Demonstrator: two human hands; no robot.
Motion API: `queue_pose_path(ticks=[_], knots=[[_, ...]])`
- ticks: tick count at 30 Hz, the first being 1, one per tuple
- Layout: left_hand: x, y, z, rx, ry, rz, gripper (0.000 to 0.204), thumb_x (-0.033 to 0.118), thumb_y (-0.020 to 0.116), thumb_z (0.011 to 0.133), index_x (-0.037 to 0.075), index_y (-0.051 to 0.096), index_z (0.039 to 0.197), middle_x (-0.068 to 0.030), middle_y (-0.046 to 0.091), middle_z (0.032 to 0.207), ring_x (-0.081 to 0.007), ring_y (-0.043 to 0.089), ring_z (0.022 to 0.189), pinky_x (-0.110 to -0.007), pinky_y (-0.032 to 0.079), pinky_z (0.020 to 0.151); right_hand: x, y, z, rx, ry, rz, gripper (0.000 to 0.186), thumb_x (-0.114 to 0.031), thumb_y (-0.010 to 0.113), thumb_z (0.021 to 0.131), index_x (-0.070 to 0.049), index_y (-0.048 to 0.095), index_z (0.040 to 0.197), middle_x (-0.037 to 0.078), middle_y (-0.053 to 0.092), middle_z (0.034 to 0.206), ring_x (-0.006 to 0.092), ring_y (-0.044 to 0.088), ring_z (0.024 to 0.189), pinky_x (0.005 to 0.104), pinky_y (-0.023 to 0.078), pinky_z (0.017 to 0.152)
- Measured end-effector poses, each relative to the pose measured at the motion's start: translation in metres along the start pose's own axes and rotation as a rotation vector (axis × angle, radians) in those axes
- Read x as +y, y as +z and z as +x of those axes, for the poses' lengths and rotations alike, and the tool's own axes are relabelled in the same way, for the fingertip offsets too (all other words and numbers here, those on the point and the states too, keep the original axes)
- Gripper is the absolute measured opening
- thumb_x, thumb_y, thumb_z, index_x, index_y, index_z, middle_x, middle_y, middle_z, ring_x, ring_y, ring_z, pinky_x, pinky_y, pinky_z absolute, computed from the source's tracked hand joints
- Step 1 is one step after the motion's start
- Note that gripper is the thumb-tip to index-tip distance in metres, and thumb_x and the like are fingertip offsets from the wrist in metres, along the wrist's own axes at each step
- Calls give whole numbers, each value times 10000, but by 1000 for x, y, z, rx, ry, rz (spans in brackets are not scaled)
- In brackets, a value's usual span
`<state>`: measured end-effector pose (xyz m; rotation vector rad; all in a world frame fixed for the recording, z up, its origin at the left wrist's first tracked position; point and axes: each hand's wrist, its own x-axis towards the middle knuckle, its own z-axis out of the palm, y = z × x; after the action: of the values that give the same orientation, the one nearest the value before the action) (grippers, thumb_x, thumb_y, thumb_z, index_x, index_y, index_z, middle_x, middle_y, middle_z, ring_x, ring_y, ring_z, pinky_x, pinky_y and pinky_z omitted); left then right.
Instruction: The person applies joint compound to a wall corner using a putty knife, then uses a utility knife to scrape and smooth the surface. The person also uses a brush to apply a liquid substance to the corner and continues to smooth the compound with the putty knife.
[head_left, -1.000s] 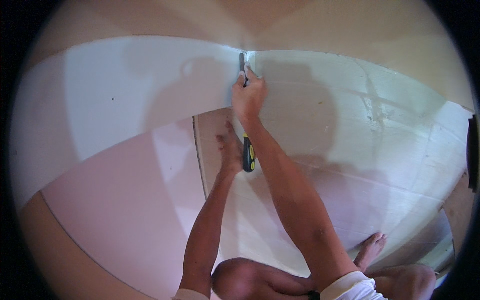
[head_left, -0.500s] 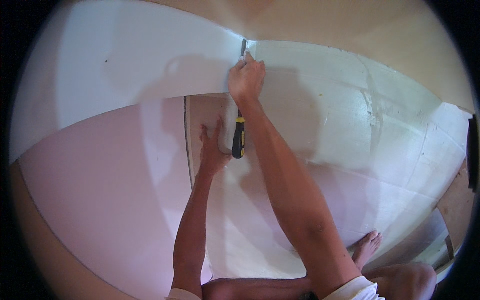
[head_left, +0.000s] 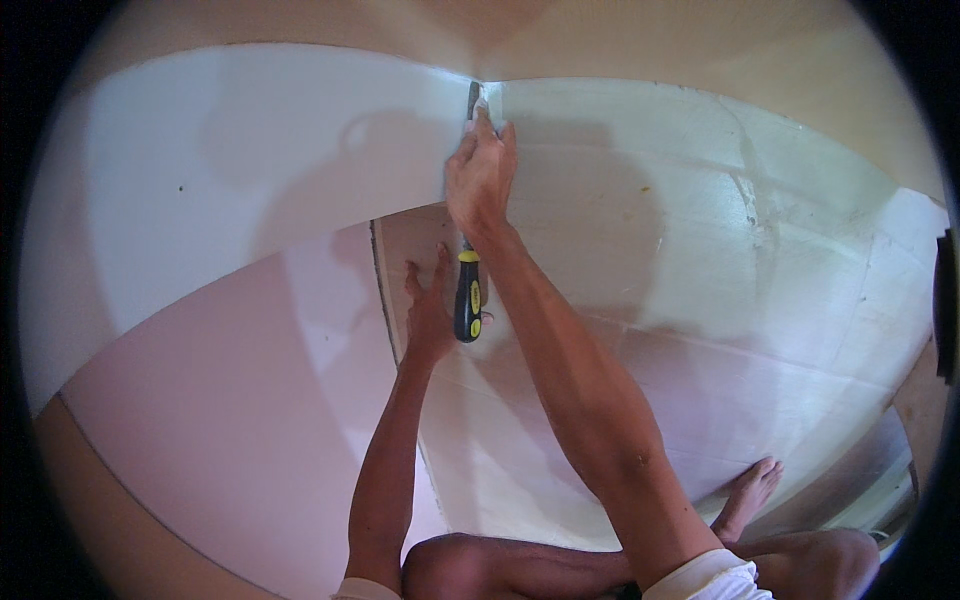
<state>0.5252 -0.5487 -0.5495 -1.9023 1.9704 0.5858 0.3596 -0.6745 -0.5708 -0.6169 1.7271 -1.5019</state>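
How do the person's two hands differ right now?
The right hand reaches far up to the seam between the white panels, fingers pinched on a small tool whose kind I cannot tell. The left hand lies lower, flat and open on the board, beside a black-and-yellow-handled tool. Both are bare and rest against the white surface.

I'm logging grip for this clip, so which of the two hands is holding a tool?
The right hand, stretched to the far edge of the white panels, grips a small tool there. The left hand lies flat beside a black-and-yellow-handled tool.
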Motion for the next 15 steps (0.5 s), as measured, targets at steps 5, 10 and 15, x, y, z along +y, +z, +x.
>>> queue_pose_path(ticks=[5, 10, 15], knots=[[-6, -3, 1, -31, -33, -45, 1279, 482, 900, 538, 275, 146, 1549, -403, 10, 1497, -571, 294, 1331, -539, 434, 1013, -17, -3, -10, -7, -97, 71, 358, -14, 492, 924, 90, 559, 1260, 296, 535, 1012, 417, 567, 880, 448, 462, 801], [11, -13, -1, -36, -44, 21, 1195, 278, 885, 614, 277, 142, 1550, -402, 2, 1497, -549, 308, 1336, -517, 453, 998, -1, 0, -3, 31, -21, -32, 393, 3, 477, 906, 95, 529, 1284, 293, 525, 1006, 418, 558, 892, 467, 434, 863], [14, -11, -1, -44, -93, -87, 1217, 159, 880, 590, 275, 141, 1551, -404, 7, 1497, -539, 251, 1371, -495, 446, 1013, -10, -1, -2, -3, 116, -15, 413, -7, 460, 916, 101, 493, 1313, 348, 523, 1039, 448, 556, 950, 470, 422, 909]])
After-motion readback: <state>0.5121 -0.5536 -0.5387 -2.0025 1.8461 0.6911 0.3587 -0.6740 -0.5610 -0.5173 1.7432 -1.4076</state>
